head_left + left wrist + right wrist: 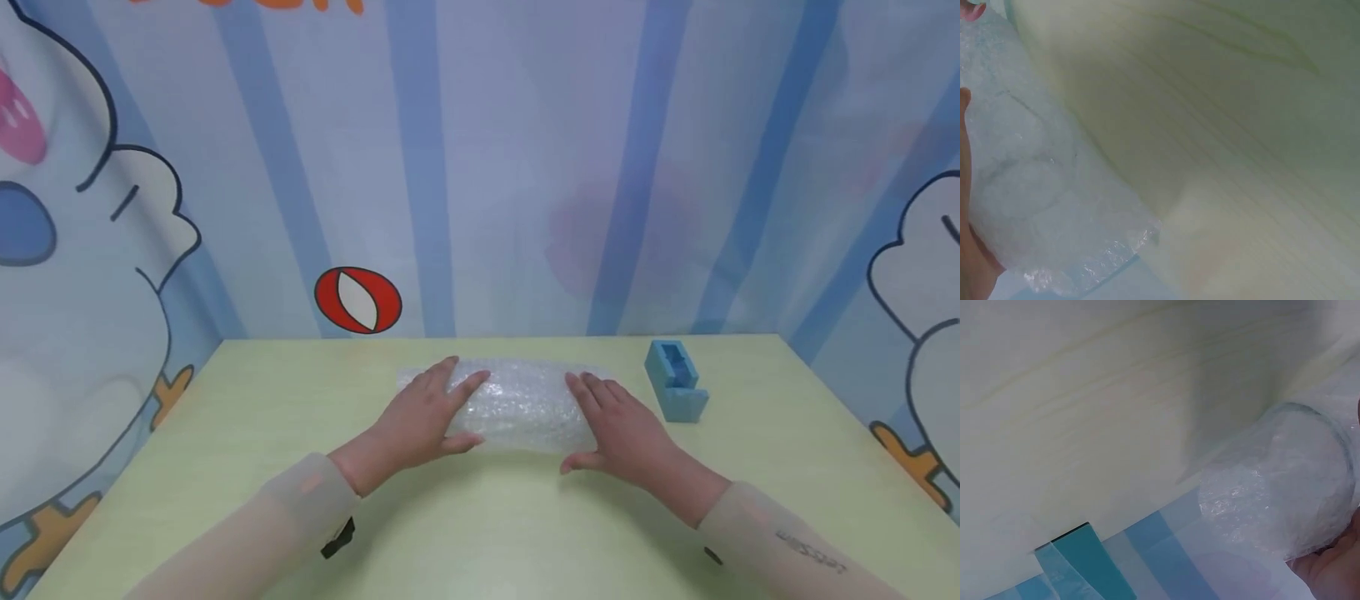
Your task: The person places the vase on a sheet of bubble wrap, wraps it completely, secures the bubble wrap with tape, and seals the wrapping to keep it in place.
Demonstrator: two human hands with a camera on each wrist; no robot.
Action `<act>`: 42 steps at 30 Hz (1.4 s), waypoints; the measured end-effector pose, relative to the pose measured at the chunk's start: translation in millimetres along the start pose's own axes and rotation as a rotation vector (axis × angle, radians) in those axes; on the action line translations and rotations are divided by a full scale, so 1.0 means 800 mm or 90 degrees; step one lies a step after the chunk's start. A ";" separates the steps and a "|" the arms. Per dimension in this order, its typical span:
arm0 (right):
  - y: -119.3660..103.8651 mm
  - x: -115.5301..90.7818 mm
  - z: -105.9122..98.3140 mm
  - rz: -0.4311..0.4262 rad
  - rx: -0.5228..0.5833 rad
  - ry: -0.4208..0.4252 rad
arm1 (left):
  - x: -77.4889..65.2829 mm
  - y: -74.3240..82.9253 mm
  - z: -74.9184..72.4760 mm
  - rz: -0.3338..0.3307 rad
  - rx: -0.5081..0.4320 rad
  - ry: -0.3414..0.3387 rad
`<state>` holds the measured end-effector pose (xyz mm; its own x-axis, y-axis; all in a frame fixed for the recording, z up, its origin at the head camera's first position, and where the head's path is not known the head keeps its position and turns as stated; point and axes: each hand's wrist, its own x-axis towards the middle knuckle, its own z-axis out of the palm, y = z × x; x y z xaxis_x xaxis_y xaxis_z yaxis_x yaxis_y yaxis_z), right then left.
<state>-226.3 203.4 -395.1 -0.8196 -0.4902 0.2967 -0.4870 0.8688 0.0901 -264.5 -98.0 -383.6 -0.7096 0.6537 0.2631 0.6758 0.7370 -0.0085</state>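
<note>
A bundle of bubble wrap (521,408) lies crosswise near the middle of the table, rolled up and shiny. My left hand (427,412) holds its left end, fingers spread over the top and thumb along the near side. On the right end, my right hand (626,433) grips likewise, fingertips on top and thumb at the front edge. At the right wrist, a round dark rim shows through the bubble wrap (1297,481); what is inside is mostly hidden. A fainter rounded outline shows in the bubble wrap (1041,187) at the left wrist.
A blue tape dispenser (675,383) stands to the right of the bundle, close to my right hand. Behind the pale yellow-green table (510,533) hangs a blue-and-white striped backdrop (517,167) with cartoon figures.
</note>
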 end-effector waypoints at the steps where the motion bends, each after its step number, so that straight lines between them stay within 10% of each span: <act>1: -0.002 0.001 -0.001 0.004 0.001 -0.002 | 0.000 0.000 0.001 -0.005 0.002 0.001; 42: 0.007 0.029 -0.002 0.071 0.109 -0.096 | -0.007 0.034 -0.019 -0.094 0.000 -0.044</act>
<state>-247.6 197.4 -386.1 -0.9004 -0.4085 0.1498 -0.4249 0.8995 -0.1013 -239.4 -84.4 -370.6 -0.8133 0.5485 0.1941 0.5632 0.8259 0.0258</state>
